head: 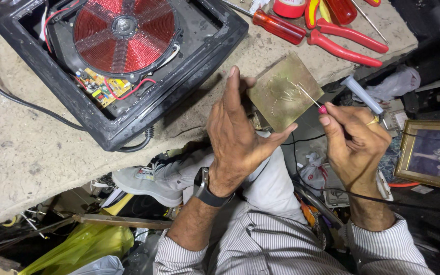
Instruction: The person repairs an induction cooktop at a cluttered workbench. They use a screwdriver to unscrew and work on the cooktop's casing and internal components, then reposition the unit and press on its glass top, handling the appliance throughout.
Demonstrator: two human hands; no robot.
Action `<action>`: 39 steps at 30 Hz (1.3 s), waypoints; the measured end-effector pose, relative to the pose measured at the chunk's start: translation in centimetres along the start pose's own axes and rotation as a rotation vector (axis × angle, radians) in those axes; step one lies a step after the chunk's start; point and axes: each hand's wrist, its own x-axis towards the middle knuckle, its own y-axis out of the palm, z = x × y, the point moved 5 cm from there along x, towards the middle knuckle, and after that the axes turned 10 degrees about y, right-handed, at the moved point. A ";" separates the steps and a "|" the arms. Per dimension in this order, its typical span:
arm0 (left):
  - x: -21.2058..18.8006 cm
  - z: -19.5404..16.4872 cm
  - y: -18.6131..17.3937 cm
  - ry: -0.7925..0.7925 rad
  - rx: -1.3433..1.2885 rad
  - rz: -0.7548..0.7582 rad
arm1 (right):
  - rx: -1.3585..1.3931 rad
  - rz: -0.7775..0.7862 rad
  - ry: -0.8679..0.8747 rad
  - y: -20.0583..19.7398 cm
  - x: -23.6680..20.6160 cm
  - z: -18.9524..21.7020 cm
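Repair workshop bench.
Opened induction cooker (pixel 115 61) at 11 o'clock; pliers (pixel 350 42) and screwdriver (pixel 279 27) at 1 o'clock; clutter underneath.

Left hand (pixel 238 133) gripping square brass-coloured circuit board (pixel 283 91) by its edges; right hand (pixel 355 138) pinching thin red-tipped metal probe (pixel 311 99) against it.

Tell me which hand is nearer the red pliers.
Right. The right hand sits just below the red pliers; the left hand, holding the brass plate, is farther left.
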 end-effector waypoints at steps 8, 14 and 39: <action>-0.5 0.4 0.2 -0.027 -0.049 -0.042 | 0.005 0.099 -0.034 0.1 0.3 1.0; -0.8 0.6 0.0 -0.061 -0.075 -0.038 | 0.051 0.169 0.001 0.7 0.3 1.3; -0.3 -1.2 -0.9 -0.089 0.181 0.114 | 0.487 0.201 -0.026 3.2 8.6 9.8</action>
